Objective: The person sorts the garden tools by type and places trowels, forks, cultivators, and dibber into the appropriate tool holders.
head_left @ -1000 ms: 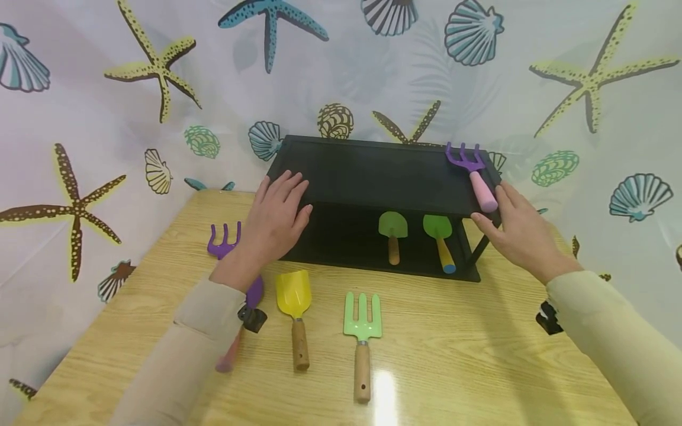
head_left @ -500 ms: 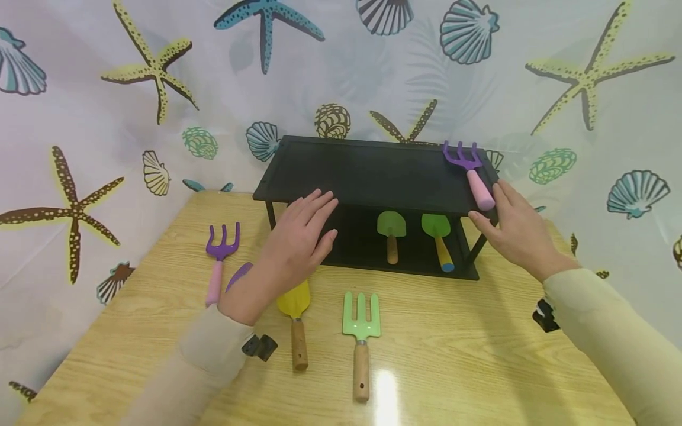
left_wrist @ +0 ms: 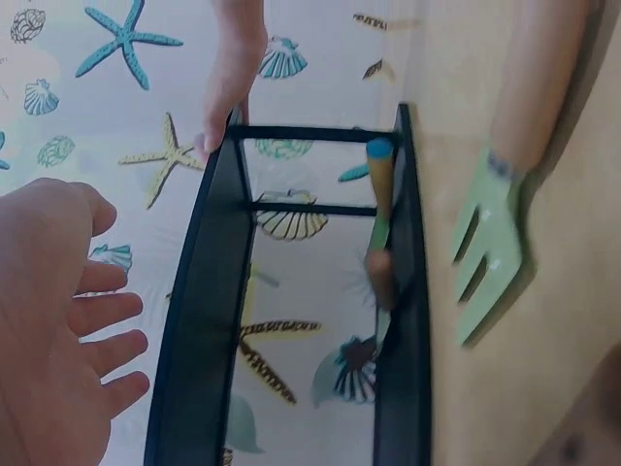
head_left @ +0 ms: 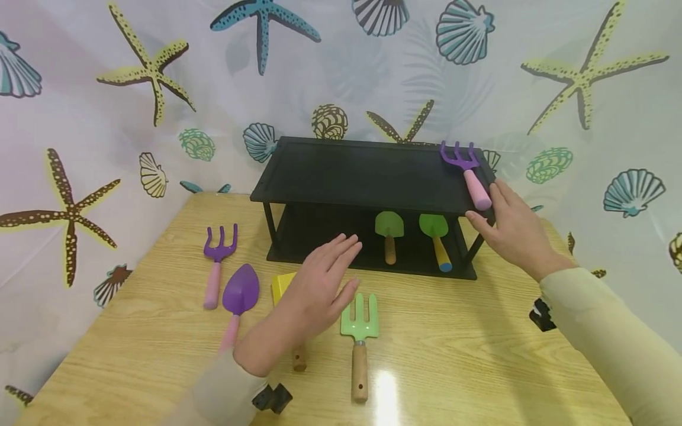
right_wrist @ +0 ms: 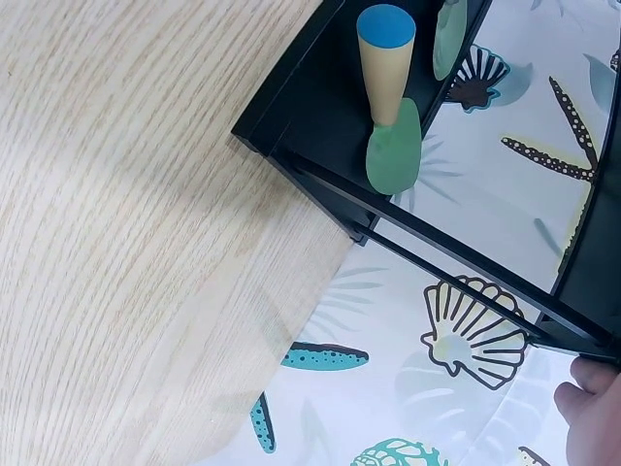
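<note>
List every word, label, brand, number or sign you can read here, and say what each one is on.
None: no text can be read in any view. The shelf shows no writing, nor does the green fork; the cloth bears only printed pictures, such as starfish and shells.

The black rack (head_left: 346,171) has room beneath its top — between the left post (head_left: 270,222) and the brown-handled trowel (head_left: 390,249). The right hand (head_left: 515,234) blocks the top's right corner.

Black shelf (head_left: 362,171), green fork (head_left: 360,329), purple trowel (head_left: 241,293), shell-print backdrop (head_left: 346,77)
</note>
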The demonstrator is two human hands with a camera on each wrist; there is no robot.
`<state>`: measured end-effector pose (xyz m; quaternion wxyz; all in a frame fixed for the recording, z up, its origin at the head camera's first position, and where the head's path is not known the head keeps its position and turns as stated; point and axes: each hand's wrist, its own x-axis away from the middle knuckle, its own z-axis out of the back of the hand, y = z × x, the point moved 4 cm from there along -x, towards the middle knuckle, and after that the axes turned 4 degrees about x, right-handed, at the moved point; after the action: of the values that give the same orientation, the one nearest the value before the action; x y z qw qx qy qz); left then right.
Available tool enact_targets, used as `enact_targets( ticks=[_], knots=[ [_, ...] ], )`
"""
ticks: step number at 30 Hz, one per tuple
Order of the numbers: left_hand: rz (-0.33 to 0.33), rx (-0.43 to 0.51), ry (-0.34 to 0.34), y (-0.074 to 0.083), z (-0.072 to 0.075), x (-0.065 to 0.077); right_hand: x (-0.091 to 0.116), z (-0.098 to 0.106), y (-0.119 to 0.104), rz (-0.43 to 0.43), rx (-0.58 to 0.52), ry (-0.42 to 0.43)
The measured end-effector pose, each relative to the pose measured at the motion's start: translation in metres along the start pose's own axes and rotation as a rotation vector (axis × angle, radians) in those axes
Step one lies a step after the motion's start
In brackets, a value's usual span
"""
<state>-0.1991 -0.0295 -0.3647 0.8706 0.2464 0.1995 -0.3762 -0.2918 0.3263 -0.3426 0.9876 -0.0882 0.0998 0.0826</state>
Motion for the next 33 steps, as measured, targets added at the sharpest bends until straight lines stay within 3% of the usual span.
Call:
enact_targets(
  ticks=[8,12,17,33],
  knots=[
    [0.059,0.082,-0.067,0.016,-0.028,0.025,-0.001,-0.001,0.001,-0.006,0.001,0.001],
    [0.084,0.097,-0.149,0.023,-0.041,0.034,0.000,-0.001,0.002,-0.009,-0.005,0.001],
    [0.082,0.066,-0.252,0.034,-0.058,0.046,0.001,0.000,0.002,-0.011,-0.007,0.002],
    [0.076,-0.058,-0.436,0.055,-0.093,0.077,0.000,0.000,0.000,-0.013,0.003,-0.004]
  ],
)
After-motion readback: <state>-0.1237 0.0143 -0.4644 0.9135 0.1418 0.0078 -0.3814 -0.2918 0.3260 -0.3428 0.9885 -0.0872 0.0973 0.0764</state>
